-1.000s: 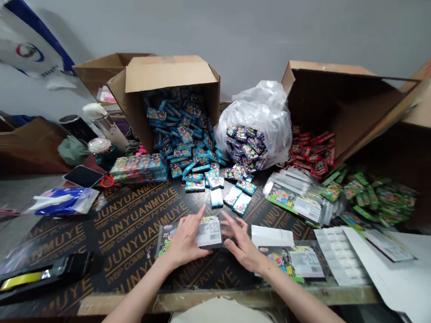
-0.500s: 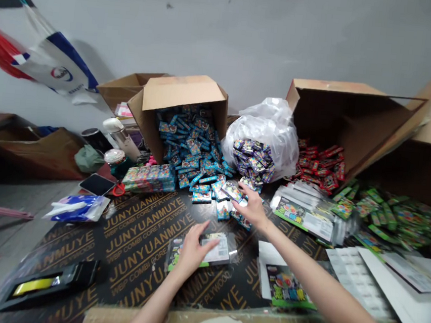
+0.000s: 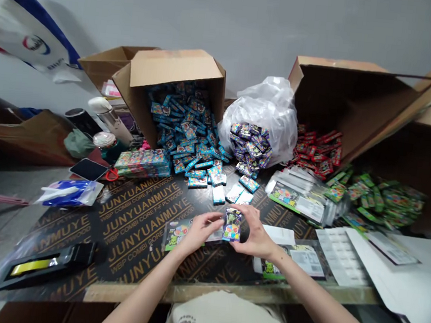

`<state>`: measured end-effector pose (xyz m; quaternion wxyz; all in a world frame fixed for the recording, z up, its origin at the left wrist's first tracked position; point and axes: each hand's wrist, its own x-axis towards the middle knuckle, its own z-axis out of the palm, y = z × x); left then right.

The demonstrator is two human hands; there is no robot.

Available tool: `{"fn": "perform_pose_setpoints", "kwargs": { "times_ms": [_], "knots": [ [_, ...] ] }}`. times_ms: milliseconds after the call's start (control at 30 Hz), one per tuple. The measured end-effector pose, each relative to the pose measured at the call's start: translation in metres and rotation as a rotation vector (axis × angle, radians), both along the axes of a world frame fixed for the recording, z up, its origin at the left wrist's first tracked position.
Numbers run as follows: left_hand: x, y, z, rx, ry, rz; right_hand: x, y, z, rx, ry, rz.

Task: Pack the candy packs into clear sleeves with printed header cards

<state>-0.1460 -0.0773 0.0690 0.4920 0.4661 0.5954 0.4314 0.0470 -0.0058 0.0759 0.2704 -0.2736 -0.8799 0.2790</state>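
The right hand (image 3: 254, 239) pinches a small colourful card packet (image 3: 232, 224) upright in a tight grip, just beside the left hand (image 3: 199, 229), whose half-closed grip holds a clear plastic sleeve (image 3: 180, 234) on the table (image 3: 135, 240).

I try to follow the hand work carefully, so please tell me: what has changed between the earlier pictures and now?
The right hand reached forward to the loose small boxes and came back holding one colourful card box upright, above the clear plastic sleeve held by the left hand. The spilled piles stayed in place.
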Motion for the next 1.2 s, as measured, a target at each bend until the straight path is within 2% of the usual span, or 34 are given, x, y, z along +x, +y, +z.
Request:
{"fn": "perform_pose_setpoints", "kwargs": {
  "times_ms": [133,200,333,500,567,667,700,800,833,867,933,1000,1067,1133,1200],
  "knots": [
    [-0.020,-0.016,-0.018,0.195,0.757,-0.230,0.011,0.007,-0.019,0.056,-0.106,-0.111],
    [-0.026,-0.022,-0.026,0.192,0.902,-0.286,0.014,0.008,-0.026,0.078,-0.174,-0.102],
    [-0.027,-0.025,-0.026,0.220,0.894,-0.257,0.016,0.002,-0.029,0.021,-0.209,-0.008],
    [-0.022,-0.023,-0.015,0.291,0.857,-0.328,0.012,0.000,-0.027,-0.004,-0.179,0.152],
    [-0.021,-0.022,-0.013,0.297,0.853,-0.283,0.011,-0.001,-0.027,0.025,-0.135,0.083],
    [-0.021,-0.018,-0.013,0.275,0.832,-0.154,0.008,-0.012,-0.027,0.007,-0.031,-0.150],
    [-0.020,-0.016,-0.013,0.269,0.824,-0.130,0.007,-0.017,-0.026,-0.024,-0.011,-0.165],
    [-0.017,-0.009,-0.015,0.265,0.817,-0.132,0.008,-0.018,-0.025,-0.098,-0.028,-0.017],
    [-0.016,-0.008,-0.016,0.260,0.820,-0.144,0.011,-0.009,-0.024,-0.085,-0.038,-0.019],
    [-0.014,-0.007,-0.019,0.252,0.826,-0.154,0.016,0.005,-0.023,-0.050,-0.044,-0.095],
    [-0.013,-0.007,-0.028,0.235,0.844,-0.170,0.033,0.051,-0.019,0.061,-0.062,-0.415],
    [-0.013,-0.009,-0.040,0.234,0.872,-0.195,0.058,0.112,-0.012,0.145,-0.139,-0.771],
    [-0.016,-0.013,-0.054,0.249,0.907,-0.219,0.086,0.174,-0.004,0.111,-0.253,-1.010],
    [-0.019,-0.015,-0.066,0.264,0.936,-0.222,0.109,0.224,0.005,0.041,-0.268,-1.121],
    [-0.024,-0.015,-0.076,0.277,0.959,-0.221,0.122,0.258,0.011,0.001,-0.235,-1.158]
  ]
}}
